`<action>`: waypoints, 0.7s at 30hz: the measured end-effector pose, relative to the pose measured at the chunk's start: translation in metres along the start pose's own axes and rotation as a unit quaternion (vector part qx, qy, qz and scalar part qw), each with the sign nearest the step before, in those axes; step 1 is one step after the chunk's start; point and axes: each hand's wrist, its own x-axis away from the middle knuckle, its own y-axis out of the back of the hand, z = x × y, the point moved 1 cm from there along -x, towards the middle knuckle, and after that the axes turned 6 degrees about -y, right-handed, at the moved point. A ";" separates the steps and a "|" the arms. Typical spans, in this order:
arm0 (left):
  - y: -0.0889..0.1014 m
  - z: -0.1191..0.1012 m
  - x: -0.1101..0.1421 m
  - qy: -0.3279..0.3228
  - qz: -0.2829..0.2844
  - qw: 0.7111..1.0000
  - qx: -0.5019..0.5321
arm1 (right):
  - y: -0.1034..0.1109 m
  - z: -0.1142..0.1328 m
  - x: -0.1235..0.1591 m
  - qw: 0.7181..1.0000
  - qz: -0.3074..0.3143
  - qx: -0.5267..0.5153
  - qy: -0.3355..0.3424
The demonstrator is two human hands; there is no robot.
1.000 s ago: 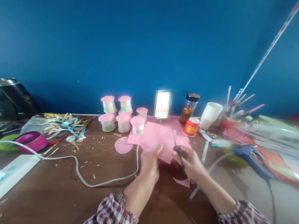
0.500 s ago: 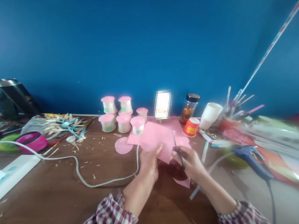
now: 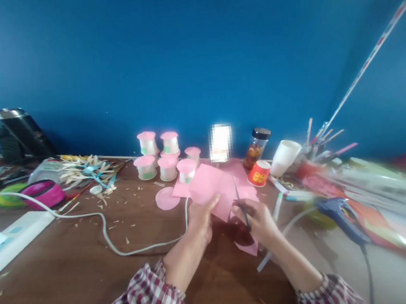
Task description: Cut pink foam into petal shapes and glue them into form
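A sheet of pink paper [image 3: 210,185] is pinched in my left hand [image 3: 200,222], with the thumb on top and the other fingers mostly hidden beneath. My right hand [image 3: 259,221] is closed around dark-handled scissors [image 3: 244,210], their blades pointing away from me at the right edge of the sheet. Below the scissors a pink paper scrap [image 3: 247,248] lies on the table. Left of the sheet is a pink paper disc [image 3: 167,198]. Several small white cups [image 3: 168,170] topped with pink paper stand behind it.
At the back right are a red paper cup [image 3: 259,173], a dark-lidded jar [image 3: 257,148] and a white cup [image 3: 286,157]. A blue glue gun [image 3: 342,217] lies at right. A white cable [image 3: 141,251] crosses the brown table. Tape rolls [image 3: 44,194] sit at left, below a blue wall [image 3: 165,69].
Almost nothing differs. The pink paper and both hands keep nearly the same position, with only a slight shift of the view.
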 end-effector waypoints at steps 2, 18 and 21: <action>-0.001 -0.001 -0.001 0.004 0.004 1.000 0.003 | 0.000 -0.001 0.000 1.000 -0.001 0.000 0.004; -0.004 -0.004 0.003 0.020 0.018 0.999 -0.036 | 0.003 -0.001 0.000 1.000 -0.013 -0.009 0.002; -0.003 -0.003 0.002 0.016 0.017 0.999 -0.040 | 0.004 -0.002 -0.001 1.000 -0.014 0.000 0.002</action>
